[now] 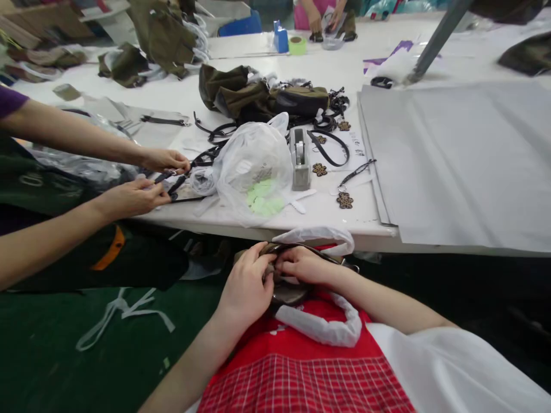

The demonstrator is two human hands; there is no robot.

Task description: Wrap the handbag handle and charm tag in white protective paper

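Observation:
A dark brown bag (289,293) with white-wrapped handles (321,327) rests against the red apron, just below the table edge. My left hand (248,281) is closed on the bag's left rim, thumb toward the opening. From the right, my right hand (301,265) reaches in at the top of the bag, its fingers bent and its fingertips hidden inside the opening. What those fingertips hold, if anything, cannot be made out.
On the white table (336,221) are a clear plastic bag (253,166), a tape dispenser (300,158), flower-shaped tags (345,199), olive bags (258,97) and grey sheets (465,160). A co-worker's hands (146,195) handle black straps at left.

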